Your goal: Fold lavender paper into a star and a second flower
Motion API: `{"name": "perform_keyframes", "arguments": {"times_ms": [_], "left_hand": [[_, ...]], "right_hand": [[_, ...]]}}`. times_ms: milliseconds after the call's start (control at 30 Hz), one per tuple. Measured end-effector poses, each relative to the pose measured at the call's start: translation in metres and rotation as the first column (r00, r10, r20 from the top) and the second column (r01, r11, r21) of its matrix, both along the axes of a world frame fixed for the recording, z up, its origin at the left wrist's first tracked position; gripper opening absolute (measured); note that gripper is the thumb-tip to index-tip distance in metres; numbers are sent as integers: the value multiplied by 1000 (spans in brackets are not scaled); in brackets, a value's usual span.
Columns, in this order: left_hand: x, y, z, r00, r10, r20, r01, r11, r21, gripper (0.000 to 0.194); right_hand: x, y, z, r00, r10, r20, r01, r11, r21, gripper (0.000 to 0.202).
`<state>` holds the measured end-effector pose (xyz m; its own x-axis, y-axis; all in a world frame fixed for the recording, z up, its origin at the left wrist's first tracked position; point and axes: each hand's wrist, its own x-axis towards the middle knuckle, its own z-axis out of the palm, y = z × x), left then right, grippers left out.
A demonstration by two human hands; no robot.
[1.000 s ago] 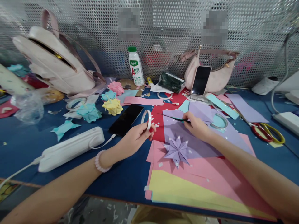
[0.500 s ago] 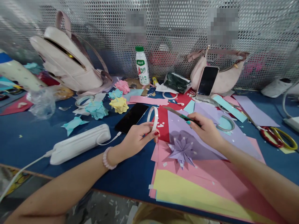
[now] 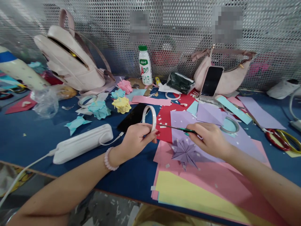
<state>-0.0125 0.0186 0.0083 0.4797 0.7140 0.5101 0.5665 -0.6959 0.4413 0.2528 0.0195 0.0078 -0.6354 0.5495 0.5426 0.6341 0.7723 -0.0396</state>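
Left hand [image 3: 139,138] pinches a tape roll [image 3: 153,118]; right hand [image 3: 209,138] grips a partly hidden, apparently bladed tool [image 3: 184,129].

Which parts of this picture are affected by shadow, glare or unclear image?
Head view: a shadow, apparently the right forearm's, darkens the pink paper; pale streaks brighten the perforated metal panel at upper left; two pixelated blocks cover patches of it; the white tape roll in the left hand looks fairly sharp.
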Motion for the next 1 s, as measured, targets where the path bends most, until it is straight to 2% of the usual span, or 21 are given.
{"name": "perform_keyframes", "arguments": {"times_ms": [367,533,1000], "left_hand": [[0,1,-1,1000,-13,18,13,1000,-6,59],[0,2,-2,1000,7,-11,-7,1000,-11,60],[-1,1,-3,1000,17,1,-16,1000,-22,56]], "right_hand": [[-3,-5,8,998,-18,65,12,996,89,29],[-6,-10,13,993,-29,111,13,990,140,27],[-5,-15,19,986,-44,164,20,989,145,21]]}}
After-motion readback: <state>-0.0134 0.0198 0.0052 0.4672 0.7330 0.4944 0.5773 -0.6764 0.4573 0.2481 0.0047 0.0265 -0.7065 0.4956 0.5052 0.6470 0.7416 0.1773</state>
